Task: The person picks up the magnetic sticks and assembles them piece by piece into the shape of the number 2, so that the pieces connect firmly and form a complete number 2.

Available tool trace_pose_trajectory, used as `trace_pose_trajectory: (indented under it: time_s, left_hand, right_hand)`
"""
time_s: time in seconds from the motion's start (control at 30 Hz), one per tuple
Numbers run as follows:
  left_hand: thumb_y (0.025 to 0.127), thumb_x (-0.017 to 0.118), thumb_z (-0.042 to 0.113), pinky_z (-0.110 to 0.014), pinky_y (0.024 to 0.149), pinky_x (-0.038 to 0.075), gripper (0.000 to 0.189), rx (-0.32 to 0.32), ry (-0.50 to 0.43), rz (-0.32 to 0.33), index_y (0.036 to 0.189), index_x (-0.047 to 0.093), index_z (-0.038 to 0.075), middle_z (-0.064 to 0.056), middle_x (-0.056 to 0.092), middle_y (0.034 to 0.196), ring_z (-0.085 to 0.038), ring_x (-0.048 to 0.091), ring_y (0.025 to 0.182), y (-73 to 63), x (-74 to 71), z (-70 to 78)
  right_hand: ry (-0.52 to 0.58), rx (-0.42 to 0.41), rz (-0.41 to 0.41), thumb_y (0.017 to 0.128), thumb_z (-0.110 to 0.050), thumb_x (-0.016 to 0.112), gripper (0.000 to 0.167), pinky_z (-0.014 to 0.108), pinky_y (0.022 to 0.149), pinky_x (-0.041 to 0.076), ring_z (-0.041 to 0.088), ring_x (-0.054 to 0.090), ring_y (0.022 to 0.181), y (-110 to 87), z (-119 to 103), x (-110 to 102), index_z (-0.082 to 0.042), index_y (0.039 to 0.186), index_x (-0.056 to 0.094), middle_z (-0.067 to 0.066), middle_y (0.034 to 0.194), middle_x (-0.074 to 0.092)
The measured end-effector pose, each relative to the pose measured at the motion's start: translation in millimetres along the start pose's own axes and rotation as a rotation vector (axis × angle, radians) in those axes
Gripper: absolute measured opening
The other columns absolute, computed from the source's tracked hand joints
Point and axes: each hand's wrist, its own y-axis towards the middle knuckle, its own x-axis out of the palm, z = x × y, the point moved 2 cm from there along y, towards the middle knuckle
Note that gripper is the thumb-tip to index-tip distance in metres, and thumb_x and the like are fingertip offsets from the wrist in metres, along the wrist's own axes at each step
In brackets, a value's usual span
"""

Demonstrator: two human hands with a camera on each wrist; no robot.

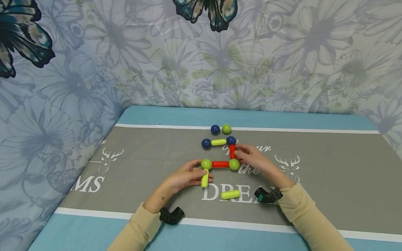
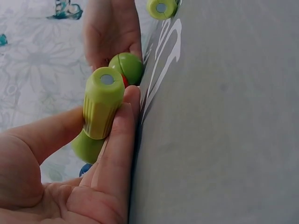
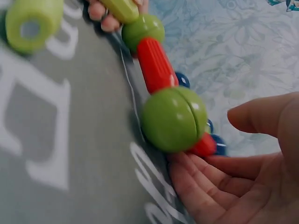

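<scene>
A chain of magnetic rods and balls lies on the grey runner. My left hand (image 1: pixel 186 176) pinches a yellow-green rod (image 2: pixel 100 105) between thumb and fingers. That rod's far end meets a green ball (image 1: pixel 206 164), from which a red rod (image 1: pixel 220 164) leads to another green ball (image 3: pixel 174 119). A second red rod (image 1: pixel 232 152) runs on to a blue ball (image 1: pixel 231 140), then a yellow-green rod (image 1: pixel 218 142) and a blue ball (image 1: pixel 206 143). With extended fingers, my right hand (image 1: pixel 255 160) touches the second red rod's side; its thumb stands apart in the right wrist view.
A loose yellow-green rod (image 1: pixel 230 194) lies nearer me, between the forearms. Beyond the chain sit a loose blue ball (image 1: pixel 215 129) and a green ball (image 1: pixel 226 128). The runner (image 1: pixel 339 195) covers a blue table (image 1: pixel 282 118) that meets a floral backdrop.
</scene>
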Motion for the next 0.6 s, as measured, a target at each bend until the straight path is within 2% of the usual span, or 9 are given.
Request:
trace_pose_trajectory:
  time_s: [0.17,0.27,0.4,0.47,0.53,0.6]
  left_hand:
    - [0.094,0.053,0.005,-0.039,0.085,0.048,0.053,0.006,-0.007,0.011,0.139,0.025,-0.006,-0.023,0.063,0.108,-0.026,0.063,0.098,-0.1,1.4,0.8]
    - [0.095,0.053,0.005,-0.039,0.085,0.048,0.053,0.009,-0.004,0.013,0.138,0.026,-0.006,-0.024,0.062,0.108,-0.027,0.063,0.098,-0.1,0.4,0.1]
    - [0.094,0.053,0.005,-0.039,0.085,0.048,0.052,0.013,0.004,0.020,0.138,0.026,-0.006,-0.023,0.062,0.108,-0.027,0.063,0.098,-0.3,-1.3,-1.4]
    - [0.094,0.054,0.006,-0.039,0.085,0.048,0.052,0.009,0.010,0.020,0.137,0.027,-0.006,-0.023,0.063,0.108,-0.027,0.063,0.098,-0.3,-1.6,-1.9]
    - [0.094,0.054,0.006,-0.039,0.085,0.048,0.051,0.006,0.011,0.012,0.136,0.027,-0.006,-0.023,0.062,0.108,-0.028,0.063,0.099,-0.1,-1.4,-2.1]
    - [0.095,0.054,0.006,-0.039,0.085,0.048,0.051,0.008,0.012,0.006,0.136,0.027,-0.006,-0.023,0.062,0.108,-0.028,0.063,0.099,0.0,-1.0,-1.8]
  right_hand:
    - [-0.138,-0.085,0.018,0.098,-0.014,0.049,0.039,0.038,0.078,0.051,0.031,0.060,0.090,2.3,-6.7,-13.2,0.011,0.128,0.047,0.024,0.107,0.060]
    - [-0.186,-0.137,0.075,0.097,-0.011,0.050,0.035,0.040,0.077,0.049,0.033,0.058,0.091,12.6,-15.8,-23.4,0.010,0.125,0.050,0.024,0.104,0.060]
    - [-0.250,-0.175,0.167,0.097,-0.012,0.052,0.036,0.045,0.086,0.044,0.035,0.053,0.105,37.5,-30.8,-34.4,0.007,0.127,0.050,0.024,0.117,0.055]
    - [-0.288,-0.149,0.189,0.096,-0.014,0.054,0.040,0.046,0.092,0.040,0.035,0.048,0.114,51.2,-35.5,-37.4,0.004,0.131,0.048,0.022,0.125,0.052]
    - [-0.340,-0.118,0.177,0.096,-0.017,0.054,0.044,0.046,0.097,0.036,0.034,0.043,0.121,64.4,-37.6,-38.5,0.002,0.135,0.044,0.021,0.132,0.047]
    - [-0.385,-0.108,0.126,0.096,-0.017,0.055,0.049,0.046,0.100,0.033,0.036,0.038,0.125,75.3,-39.2,-36.8,0.003,0.138,0.039,0.022,0.137,0.042]
